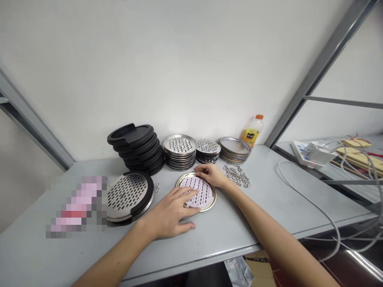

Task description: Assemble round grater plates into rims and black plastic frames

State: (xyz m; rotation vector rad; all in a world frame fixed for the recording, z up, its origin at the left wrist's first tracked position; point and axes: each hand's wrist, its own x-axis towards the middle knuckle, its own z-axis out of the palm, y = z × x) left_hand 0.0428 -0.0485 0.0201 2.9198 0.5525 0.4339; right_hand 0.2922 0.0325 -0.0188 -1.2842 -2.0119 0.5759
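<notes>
A round gold-rimmed metal dish [213, 201] lies flat on the grey table, with a perforated disc [197, 187], pinkish in colour, inside it. My left hand [172, 211] rests over its near left side, fingers spread, the fingertips on the disc. At the far right rim, my right hand [211, 175] has its fingers bent and closed on the dish's edge. Just right of that hand lies a heap of small metal clips or hooks [236, 175]. To the left is a larger perforated disc [127, 193] partly edged by a black ring [146, 195].
Along the wall stand stacked black rings [134, 145], stacked perforated discs [179, 149], smaller perforated discs [208, 147] and shallow metal dishes [235, 147]. A bottle with an orange cap [253, 131] stands behind. A white cable [311, 199] crosses the right side. The far left is pixelated.
</notes>
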